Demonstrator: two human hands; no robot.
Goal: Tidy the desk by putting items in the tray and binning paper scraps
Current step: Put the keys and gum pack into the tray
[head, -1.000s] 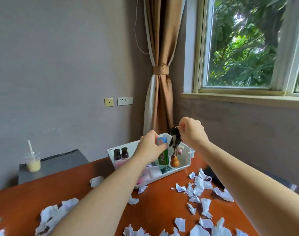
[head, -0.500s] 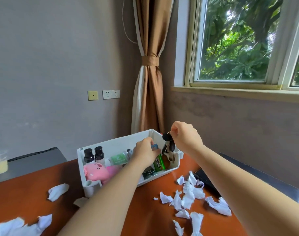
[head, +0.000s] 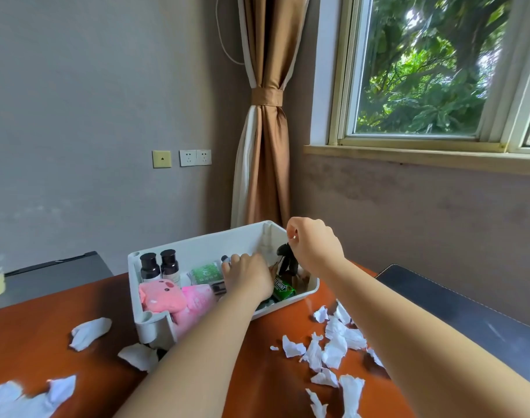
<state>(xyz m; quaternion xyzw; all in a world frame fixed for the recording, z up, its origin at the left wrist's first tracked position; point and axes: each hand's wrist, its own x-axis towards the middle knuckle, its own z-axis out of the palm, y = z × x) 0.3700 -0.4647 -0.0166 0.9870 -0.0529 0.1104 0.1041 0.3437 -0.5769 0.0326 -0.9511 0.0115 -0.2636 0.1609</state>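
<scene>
Paper scraps (head: 333,348) litter the desk (head: 257,372) nearest you, then your left hand (head: 248,277) rests curled inside the tray (head: 203,245), grip unclear, while your right hand (head: 313,247) pinches the keys (head: 286,260) dangling inside its far end.

Soft window (head: 423,70) daylight, blurred edges

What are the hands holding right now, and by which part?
Right hand pinches the top of a dark bunch of keys, which hangs into the white tray. Left hand rests on the green pack; grip unclear.
</scene>
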